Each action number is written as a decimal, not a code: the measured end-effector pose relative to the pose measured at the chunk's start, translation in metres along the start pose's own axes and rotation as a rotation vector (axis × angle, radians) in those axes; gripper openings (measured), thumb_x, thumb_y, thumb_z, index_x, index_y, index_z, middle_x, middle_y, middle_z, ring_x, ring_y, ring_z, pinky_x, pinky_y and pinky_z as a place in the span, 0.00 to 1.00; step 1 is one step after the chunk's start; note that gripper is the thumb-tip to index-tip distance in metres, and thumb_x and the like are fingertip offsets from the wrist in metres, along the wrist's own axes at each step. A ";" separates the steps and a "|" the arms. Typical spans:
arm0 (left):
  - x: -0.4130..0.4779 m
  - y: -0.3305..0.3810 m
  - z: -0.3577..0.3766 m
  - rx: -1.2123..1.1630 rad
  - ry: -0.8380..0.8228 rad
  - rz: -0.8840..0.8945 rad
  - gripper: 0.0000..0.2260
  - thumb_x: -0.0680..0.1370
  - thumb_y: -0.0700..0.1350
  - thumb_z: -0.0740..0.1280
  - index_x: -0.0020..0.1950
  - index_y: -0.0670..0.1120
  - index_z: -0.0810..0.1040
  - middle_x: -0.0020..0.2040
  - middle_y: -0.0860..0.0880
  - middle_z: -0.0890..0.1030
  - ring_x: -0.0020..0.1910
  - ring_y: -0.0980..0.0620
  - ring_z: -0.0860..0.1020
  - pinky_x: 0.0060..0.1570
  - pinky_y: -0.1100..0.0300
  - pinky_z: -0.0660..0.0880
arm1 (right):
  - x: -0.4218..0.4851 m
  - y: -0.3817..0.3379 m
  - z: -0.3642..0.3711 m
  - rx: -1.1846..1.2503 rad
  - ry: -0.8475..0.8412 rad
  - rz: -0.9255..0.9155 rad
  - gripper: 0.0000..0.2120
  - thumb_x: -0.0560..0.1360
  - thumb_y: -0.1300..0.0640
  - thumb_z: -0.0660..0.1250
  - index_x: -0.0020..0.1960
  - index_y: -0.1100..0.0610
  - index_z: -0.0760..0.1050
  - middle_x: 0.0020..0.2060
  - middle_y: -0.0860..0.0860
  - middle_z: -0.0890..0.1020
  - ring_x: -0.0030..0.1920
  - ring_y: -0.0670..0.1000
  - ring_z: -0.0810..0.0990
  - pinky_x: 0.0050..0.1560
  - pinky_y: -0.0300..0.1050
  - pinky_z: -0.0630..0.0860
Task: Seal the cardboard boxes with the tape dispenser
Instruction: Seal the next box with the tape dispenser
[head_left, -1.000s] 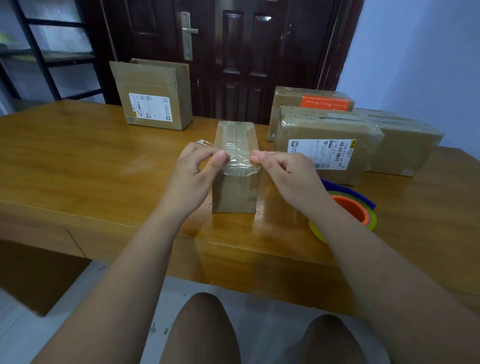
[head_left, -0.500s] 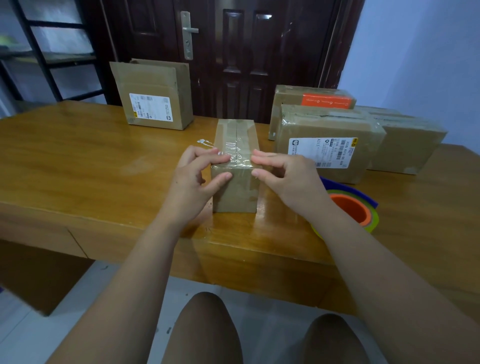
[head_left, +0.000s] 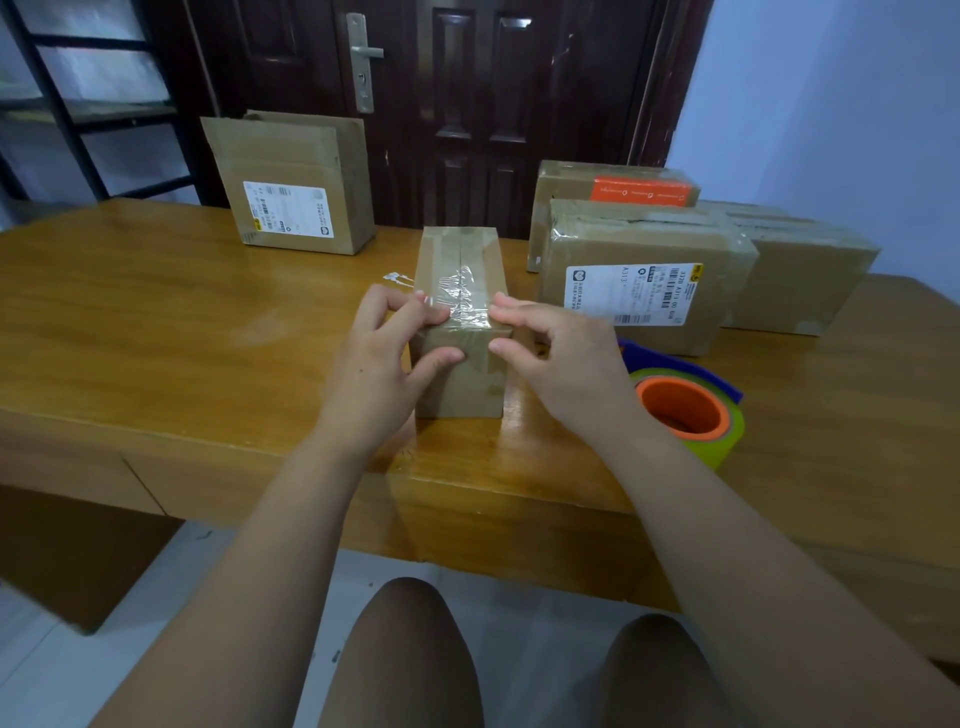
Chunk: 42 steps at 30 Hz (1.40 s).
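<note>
- Left grip (head_left: 384, 358) and right grip (head_left: 561, 358) each pinch the near top edge of the small cardboard box (head_left: 462, 260), fingers on its clear tape (head_left: 462, 291), thumbs on its front.
- It stands on the desk (head_left: 156, 322), with the tape dispenser (head_left: 691, 410) to its right.

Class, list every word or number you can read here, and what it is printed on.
"A313": white shipping label on the front right brown cardboard box.
Other print there: too small.
Orange label, rear cardboard box: blurred.
White label, left brown cardboard box: unreadable.
Small taped cardboard box: no print visible.
</note>
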<state>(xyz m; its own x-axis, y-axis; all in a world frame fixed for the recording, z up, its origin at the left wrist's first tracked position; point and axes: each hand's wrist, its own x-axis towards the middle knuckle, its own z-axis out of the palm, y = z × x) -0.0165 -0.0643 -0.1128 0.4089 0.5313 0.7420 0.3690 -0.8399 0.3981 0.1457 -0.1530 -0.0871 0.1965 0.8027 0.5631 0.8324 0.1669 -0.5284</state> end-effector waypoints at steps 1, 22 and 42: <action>0.000 0.001 0.000 0.036 0.001 0.016 0.17 0.72 0.48 0.72 0.56 0.41 0.79 0.52 0.46 0.72 0.59 0.50 0.73 0.46 0.60 0.72 | 0.001 -0.001 -0.001 0.011 -0.002 0.007 0.18 0.74 0.53 0.70 0.63 0.54 0.77 0.63 0.46 0.78 0.61 0.35 0.69 0.66 0.35 0.66; -0.033 0.012 -0.007 0.374 0.095 0.220 0.23 0.74 0.59 0.66 0.59 0.43 0.75 0.57 0.39 0.76 0.43 0.47 0.77 0.37 0.58 0.77 | -0.008 -0.023 -0.007 0.307 -0.061 0.313 0.28 0.76 0.50 0.68 0.73 0.48 0.64 0.64 0.49 0.77 0.56 0.46 0.78 0.51 0.39 0.78; 0.023 0.091 -0.034 -0.835 0.427 -0.564 0.50 0.65 0.55 0.73 0.77 0.57 0.44 0.68 0.50 0.71 0.63 0.55 0.75 0.63 0.49 0.73 | -0.016 -0.066 -0.030 0.448 0.258 -0.033 0.27 0.74 0.53 0.69 0.72 0.47 0.66 0.66 0.42 0.73 0.68 0.39 0.68 0.68 0.45 0.69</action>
<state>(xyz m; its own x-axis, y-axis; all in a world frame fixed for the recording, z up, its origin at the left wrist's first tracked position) -0.0019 -0.1323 -0.0407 -0.0237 0.9162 0.3999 -0.3360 -0.3840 0.8600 0.1036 -0.1941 -0.0420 0.3423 0.6354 0.6922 0.5481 0.4633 -0.6964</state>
